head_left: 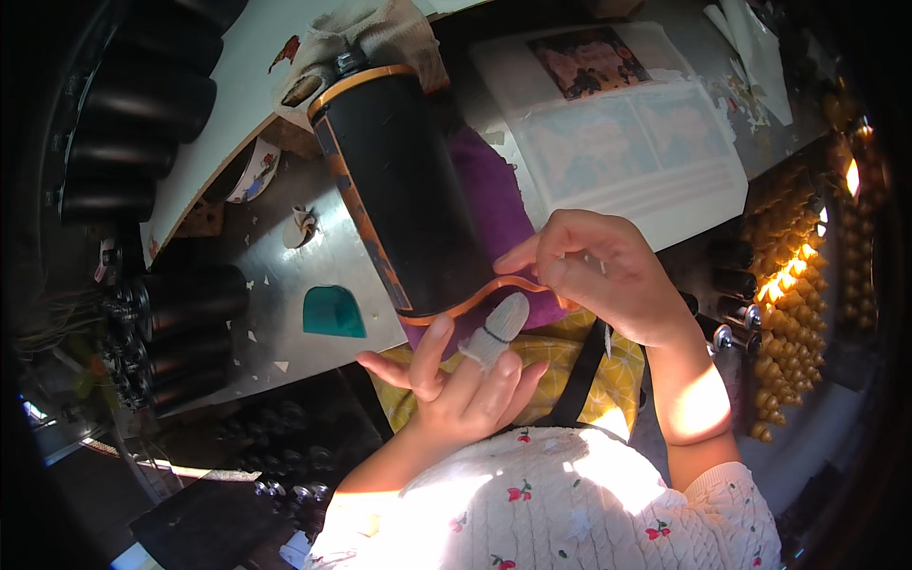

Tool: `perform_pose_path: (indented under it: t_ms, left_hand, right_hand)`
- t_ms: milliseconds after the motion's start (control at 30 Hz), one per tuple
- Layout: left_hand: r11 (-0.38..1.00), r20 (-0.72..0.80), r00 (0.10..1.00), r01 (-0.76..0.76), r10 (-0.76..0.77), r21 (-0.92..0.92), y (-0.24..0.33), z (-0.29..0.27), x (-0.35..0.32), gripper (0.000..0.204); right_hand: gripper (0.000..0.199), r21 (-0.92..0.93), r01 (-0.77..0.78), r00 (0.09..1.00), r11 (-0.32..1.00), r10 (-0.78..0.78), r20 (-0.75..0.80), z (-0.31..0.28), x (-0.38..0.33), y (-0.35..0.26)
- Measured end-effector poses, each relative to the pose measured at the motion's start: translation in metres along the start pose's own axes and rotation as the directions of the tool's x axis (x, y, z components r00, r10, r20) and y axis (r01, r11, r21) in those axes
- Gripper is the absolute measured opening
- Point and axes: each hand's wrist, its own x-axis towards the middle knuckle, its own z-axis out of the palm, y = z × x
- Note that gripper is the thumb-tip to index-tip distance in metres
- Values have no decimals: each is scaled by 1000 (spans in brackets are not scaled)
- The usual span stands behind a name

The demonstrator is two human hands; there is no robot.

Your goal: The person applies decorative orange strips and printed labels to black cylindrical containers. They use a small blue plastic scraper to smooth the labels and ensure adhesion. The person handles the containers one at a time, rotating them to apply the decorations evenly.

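Note:
A black cylinder [404, 180] lies tilted on a purple cloth [499, 195], with a narrow patterned band down its left side and orange bands round both ends. From its near end an orange strip [513, 281] curves away to the right. My right hand [608, 271] is closed, thumb and finger pinching the strip's loose end. Palm up below the near rim, my left hand [465, 394] has its fingers spread. One of them wears a whitish knit finger cover [502, 328], close under the strip. Another fingertip is at the rim; whether it touches, I cannot tell.
A teal scraper [332, 312] lies on the metal table, left of the cylinder. Printed sheets under translucent paper [636, 166] lie at the far right. A beige rag [394, 38] sits behind the cylinder. More black cylinders [185, 304] stand left; golden pieces [788, 332] are stacked right.

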Motion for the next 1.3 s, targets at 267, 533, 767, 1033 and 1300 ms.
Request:
perform_pose_path:
  t_ms: [267, 533, 767, 1033, 1300]
  left_hand:
    - [961, 198, 957, 170, -214, 217, -28, -15, 74, 86]
    - [952, 168, 962, 166, -213, 257, -47, -22, 55, 95]
    - [965, 80, 969, 240, -233, -104, -68, -11, 35, 97]
    - [913, 134, 949, 313, -287, -261, -71, -5, 17, 87]
    - [842, 113, 911, 411, -398, -349, -35, -6, -36, 72]
  right_hand:
    - [15, 1, 29, 999, 1000, -29, -42, 6, 5, -2]
    - [10, -68, -36, 996, 997, 30, -86, 8, 2, -1]
    - [9, -45, -57, 994, 997, 53, -93, 13, -5, 3]
    - [11, -44, -13, 992, 999, 7, -126, 20, -6, 3]
    - [36, -529, 392, 848, 753, -519, -111, 44, -1, 10]
